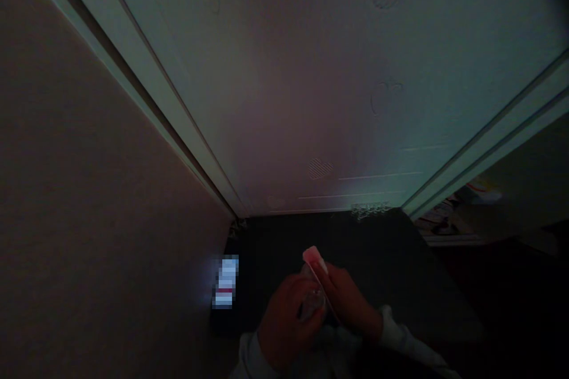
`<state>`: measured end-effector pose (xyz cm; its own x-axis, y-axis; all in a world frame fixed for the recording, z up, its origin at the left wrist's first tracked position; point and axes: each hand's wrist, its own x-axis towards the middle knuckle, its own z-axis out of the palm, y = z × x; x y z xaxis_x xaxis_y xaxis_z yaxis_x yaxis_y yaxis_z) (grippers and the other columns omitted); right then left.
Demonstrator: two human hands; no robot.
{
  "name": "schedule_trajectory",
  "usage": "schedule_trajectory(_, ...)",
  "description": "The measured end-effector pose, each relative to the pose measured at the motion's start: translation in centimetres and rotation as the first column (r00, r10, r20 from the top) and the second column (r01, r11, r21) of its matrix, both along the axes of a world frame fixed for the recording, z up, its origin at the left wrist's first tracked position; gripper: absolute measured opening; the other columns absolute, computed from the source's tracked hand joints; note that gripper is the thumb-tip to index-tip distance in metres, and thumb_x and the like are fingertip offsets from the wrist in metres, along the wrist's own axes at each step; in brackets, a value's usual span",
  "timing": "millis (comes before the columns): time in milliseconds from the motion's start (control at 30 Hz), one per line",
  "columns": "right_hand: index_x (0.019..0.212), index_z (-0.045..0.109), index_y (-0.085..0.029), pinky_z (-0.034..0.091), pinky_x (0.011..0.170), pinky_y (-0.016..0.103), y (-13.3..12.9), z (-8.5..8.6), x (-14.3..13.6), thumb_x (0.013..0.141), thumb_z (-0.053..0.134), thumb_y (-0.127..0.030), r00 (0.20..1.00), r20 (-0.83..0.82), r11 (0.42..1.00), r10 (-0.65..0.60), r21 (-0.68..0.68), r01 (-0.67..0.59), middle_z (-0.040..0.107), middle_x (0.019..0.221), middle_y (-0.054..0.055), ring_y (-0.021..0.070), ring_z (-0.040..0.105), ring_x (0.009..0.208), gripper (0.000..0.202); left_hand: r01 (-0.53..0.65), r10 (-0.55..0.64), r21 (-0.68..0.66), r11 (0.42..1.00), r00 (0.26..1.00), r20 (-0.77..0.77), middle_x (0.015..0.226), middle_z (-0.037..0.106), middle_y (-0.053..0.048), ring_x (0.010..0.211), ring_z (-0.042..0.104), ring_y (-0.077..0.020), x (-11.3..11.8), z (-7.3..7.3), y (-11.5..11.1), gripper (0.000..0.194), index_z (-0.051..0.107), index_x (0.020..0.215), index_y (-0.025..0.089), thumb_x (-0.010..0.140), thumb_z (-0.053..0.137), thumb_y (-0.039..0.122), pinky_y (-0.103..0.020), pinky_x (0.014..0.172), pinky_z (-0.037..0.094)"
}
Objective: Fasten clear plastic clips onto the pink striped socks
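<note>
Low in the dim head view my two hands come together over a dark surface. My left hand (284, 314) is closed around a small clear, shiny thing (312, 303) that looks like plastic; its kind cannot be made out. A thin, flat pinkish piece (313, 256) sticks up between the hands, and the fingers of my right hand (349, 296) are pressed along its right side. Whether the flat piece and the clear thing are joined is hidden by the fingers.
A lit phone-like screen (226, 282), blurred out, stands at the left by the brown wall (89, 201). Ahead rises a pale panel (311, 83) embossed with hearts. Below it lies the dark surface (391, 266), with a lacy white strip (371, 209) at its far edge.
</note>
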<state>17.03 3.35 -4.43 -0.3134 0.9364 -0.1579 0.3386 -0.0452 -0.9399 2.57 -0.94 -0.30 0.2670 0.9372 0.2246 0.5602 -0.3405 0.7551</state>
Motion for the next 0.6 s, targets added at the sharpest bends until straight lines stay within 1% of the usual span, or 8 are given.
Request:
schedule_trajectory(133, 0.074, 0.059, -0.017, 0.036, 0.053, 0.024, 0.0, 0.2, -0.1, 0.091, 0.028, -0.050, 0.998, 0.068, 0.998, -0.010, 0.054, 0.007, 0.057, 0.062, 0.001, 0.0151, 0.052, 0.056, 0.048, -0.034, 0.034, -0.055, 0.998, 0.999, 0.009, 0.089, 0.064, -0.009, 0.083, 0.061, -0.0208, 0.3, 0.7, 0.1, 0.019, 0.059, 0.088, 0.016, 0.070, 0.060, 0.010, -0.032, 0.074, 0.051)
schedule_trajectory(267, 0.074, 0.059, -0.018, 0.035, 0.050, 0.024, 0.0, -0.4, -0.1, 0.091, 0.026, -0.050, 0.995, 0.101, 0.998, -0.022, 0.067, 0.015, 0.057, 0.059, 0.001, 0.0157, 0.053, 0.053, 0.049, -0.069, 0.072, -0.077, 0.995, 0.997, 0.040, 0.082, 0.063, -0.008, 0.075, 0.061, -0.0197, 0.5, 1.1, 0.1, 0.015, 0.060, 0.084, 0.015, 0.070, 0.058, 0.011, -0.030, 0.068, 0.051)
schedule_trajectory(367, 0.070, 0.059, -0.020, 0.034, 0.049, 0.025, -0.1, -0.7, -0.1, 0.090, 0.027, -0.052, 0.990, 0.130, 0.996, -0.051, 0.083, 0.040, 0.058, 0.057, 0.001, 0.0160, 0.053, 0.050, 0.049, -0.068, 0.075, -0.106, 0.992, 0.995, 0.066, 0.083, 0.063, -0.007, 0.075, 0.061, -0.0196, 0.4, 0.7, 0.0, 0.015, 0.060, 0.083, 0.015, 0.069, 0.059, 0.011, -0.030, 0.067, 0.051)
schedule_trajectory(433, 0.069, 0.059, -0.020, 0.035, 0.049, 0.025, -0.2, -0.6, -0.1, 0.089, 0.028, -0.052, 0.988, 0.134, 0.994, -0.080, 0.082, 0.069, 0.058, 0.057, 0.002, 0.0168, 0.054, 0.050, 0.049, -0.083, 0.095, -0.126, 0.989, 0.990, 0.099, 0.084, 0.062, -0.007, 0.076, 0.060, -0.0193, 0.3, 0.3, -0.1, 0.016, 0.059, 0.084, 0.016, 0.069, 0.059, 0.011, -0.030, 0.068, 0.051)
schedule_trajectory(533, 0.070, 0.058, -0.019, 0.036, 0.050, 0.026, -0.2, 0.1, -0.2, 0.090, 0.026, -0.051, 0.984, 0.146, 0.992, -0.104, 0.079, 0.093, 0.060, 0.059, 0.004, 0.0184, 0.056, 0.053, 0.049, -0.130, 0.157, -0.154, 0.979, 0.972, 0.177, 0.083, 0.060, -0.005, 0.076, 0.060, -0.0184, 0.2, -0.1, -0.2, 0.020, 0.058, 0.086, 0.017, 0.067, 0.060, 0.011, -0.030, 0.069, 0.053)
schedule_trajectory(600, 0.074, 0.059, -0.018, 0.037, 0.051, 0.027, -0.3, 0.7, -0.2, 0.090, 0.025, -0.050, 0.984, 0.151, 0.994, -0.095, 0.076, 0.084, 0.062, 0.062, 0.005, 0.0192, 0.057, 0.056, 0.049, -0.169, 0.212, -0.189, 0.967, 0.948, 0.238, 0.081, 0.059, -0.003, 0.074, 0.060, -0.0174, 0.2, -0.1, -0.2, 0.021, 0.058, 0.086, 0.017, 0.066, 0.060, 0.011, -0.030, 0.068, 0.054)
